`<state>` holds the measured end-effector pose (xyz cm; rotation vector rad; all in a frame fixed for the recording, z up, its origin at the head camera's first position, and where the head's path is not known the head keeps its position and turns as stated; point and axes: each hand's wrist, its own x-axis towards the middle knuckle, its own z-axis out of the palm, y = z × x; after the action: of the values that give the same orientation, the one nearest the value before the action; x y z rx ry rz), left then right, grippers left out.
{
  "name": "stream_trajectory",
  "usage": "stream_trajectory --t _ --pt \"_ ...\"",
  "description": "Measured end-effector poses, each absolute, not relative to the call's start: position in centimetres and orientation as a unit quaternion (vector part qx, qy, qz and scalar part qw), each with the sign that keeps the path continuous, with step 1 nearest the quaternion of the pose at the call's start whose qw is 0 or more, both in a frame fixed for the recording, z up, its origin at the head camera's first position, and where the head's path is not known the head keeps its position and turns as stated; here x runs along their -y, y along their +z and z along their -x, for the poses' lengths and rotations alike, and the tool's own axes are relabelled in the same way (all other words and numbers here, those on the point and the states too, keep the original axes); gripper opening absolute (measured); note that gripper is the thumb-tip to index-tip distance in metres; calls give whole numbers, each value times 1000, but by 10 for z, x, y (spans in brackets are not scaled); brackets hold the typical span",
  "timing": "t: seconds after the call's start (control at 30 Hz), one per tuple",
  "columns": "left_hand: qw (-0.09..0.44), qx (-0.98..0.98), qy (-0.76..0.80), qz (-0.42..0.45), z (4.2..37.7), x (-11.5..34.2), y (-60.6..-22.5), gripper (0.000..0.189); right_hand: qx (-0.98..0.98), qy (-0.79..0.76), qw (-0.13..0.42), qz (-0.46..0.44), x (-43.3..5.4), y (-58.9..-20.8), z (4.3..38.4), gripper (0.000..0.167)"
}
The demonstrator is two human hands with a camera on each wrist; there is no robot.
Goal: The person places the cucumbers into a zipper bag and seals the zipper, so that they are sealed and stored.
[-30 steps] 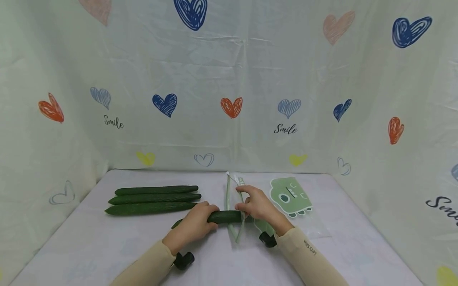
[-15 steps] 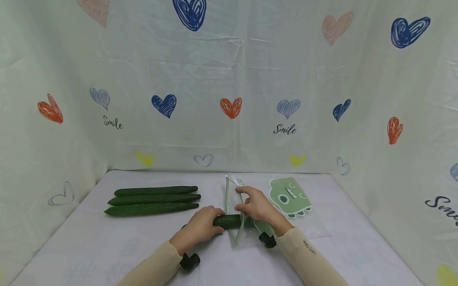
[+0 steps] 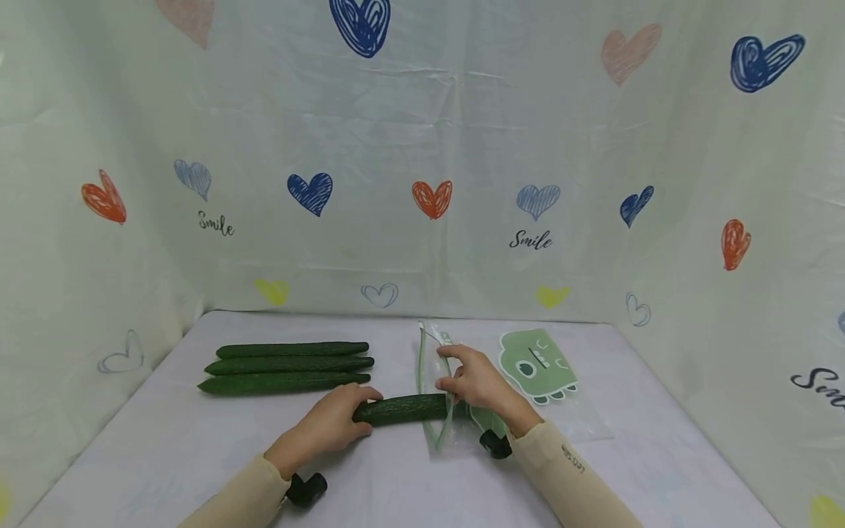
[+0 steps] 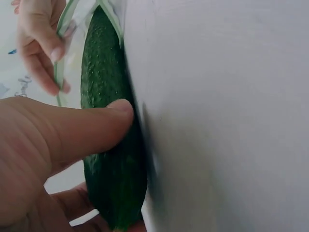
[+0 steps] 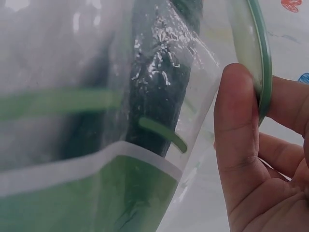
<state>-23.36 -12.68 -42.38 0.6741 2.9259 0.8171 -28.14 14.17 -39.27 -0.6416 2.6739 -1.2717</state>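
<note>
Grips the left end of a cucumber [image 3: 403, 410] with the left hand [image 3: 323, 425], low and left of centre in the head view, with thumb pressed across one side and fingers round the other. Pinches the rim [image 5: 266, 63] of a clear plastic bag [image 3: 421, 367] between thumb and finger of the right hand [image 3: 480, 378], just right of centre in the head view. Holds the bag's mouth facing the left of the frame, with green edges parted and meeting in a point at the bottom. Has the cucumber passing through that mouth, with the right end inside and the left end outside. In the right wrist view, shows dark green through shiny plastic at upper middle, above a green and white print.

Wears cream sleeves [image 3: 244, 491] and a small black device [image 3: 306, 490] at each wrist.

At right of the head frame, has a green cartoon face [image 3: 538, 363] printed on flat clear plastic; hard to say whether part of the same bag. At left of centre, has three more cucumbers [image 3: 289, 365] side by side outside the bag, on the white-covered bench [image 3: 165, 447]. Ends behind in a pale curtain [image 3: 370, 249] with coloured hearts.
</note>
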Motion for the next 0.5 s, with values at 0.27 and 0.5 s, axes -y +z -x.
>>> stream_trajectory --t 0.27,0.5 --pt "20 -942 257 -215 233 131 -422 42 -887 -409 56 208 -143 -394 281 57" --pt "23 -923 318 -216 234 133 -426 35 -889 -406 56 204 -142 -394 282 58"
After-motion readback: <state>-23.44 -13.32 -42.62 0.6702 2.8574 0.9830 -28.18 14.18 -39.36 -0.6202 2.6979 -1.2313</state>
